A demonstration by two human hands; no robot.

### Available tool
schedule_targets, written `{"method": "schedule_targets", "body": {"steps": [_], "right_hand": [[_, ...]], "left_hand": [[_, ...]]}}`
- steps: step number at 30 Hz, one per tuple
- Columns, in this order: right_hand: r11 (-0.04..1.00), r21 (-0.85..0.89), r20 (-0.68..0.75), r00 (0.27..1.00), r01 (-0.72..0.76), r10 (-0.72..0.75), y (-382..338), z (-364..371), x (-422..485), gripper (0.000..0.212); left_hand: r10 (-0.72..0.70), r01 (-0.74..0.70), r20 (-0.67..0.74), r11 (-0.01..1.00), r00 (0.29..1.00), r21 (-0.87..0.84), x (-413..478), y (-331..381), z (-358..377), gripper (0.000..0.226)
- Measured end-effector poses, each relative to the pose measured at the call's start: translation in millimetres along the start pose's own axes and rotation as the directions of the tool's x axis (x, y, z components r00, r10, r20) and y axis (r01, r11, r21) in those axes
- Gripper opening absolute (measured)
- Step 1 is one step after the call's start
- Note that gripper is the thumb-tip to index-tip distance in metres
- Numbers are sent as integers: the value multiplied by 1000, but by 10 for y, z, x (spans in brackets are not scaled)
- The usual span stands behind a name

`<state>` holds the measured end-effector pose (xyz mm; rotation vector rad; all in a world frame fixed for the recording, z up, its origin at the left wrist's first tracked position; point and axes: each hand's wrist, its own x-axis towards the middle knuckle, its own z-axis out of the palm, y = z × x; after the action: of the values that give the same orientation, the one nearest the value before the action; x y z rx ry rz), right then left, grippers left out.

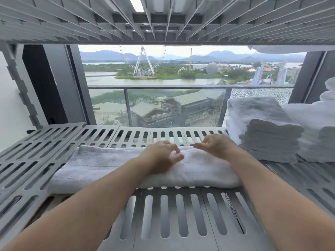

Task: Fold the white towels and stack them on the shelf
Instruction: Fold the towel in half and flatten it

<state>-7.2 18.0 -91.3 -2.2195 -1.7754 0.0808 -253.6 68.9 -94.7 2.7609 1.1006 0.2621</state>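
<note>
Slotted grey shelf (138, 223), "DEEP SLEEP" printed near its front edge. Folded white towel (108, 167) lies crosswise mid-shelf. Left hand (161, 157) over the towel's top, grip loose, fingers half curled, nothing held. Right hand (215, 145) at the towel's far edge, grip loose too, nothing held; contact unclear. Towel stack (262, 127) back right, same shelf. Window (163, 78) behind, ferris wheel outside.
</note>
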Motion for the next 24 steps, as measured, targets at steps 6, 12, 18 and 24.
{"method": "schedule_targets", "body": {"steps": [6, 12, 18, 24], "right_hand": [[999, 30, 62, 998, -23, 21, 210, 1, -17, 71], [991, 134, 9, 1000, -21, 20, 210, 42, 12, 70], [792, 565, 155, 972, -234, 177, 259, -153, -73, 53], [783, 492, 380, 903, -381, 200, 288, -223, -288, 72]], "left_hand": [[7, -19, 89, 991, 996, 133, 34, 0, 256, 84], [-10, -8, 101, 984, 995, 176, 46, -20, 270, 97], [-41, 23, 98, 983, 994, 184, 32, 19, 254, 104], [-53, 33, 104, 983, 993, 182, -5, 53, 231, 98]]}}
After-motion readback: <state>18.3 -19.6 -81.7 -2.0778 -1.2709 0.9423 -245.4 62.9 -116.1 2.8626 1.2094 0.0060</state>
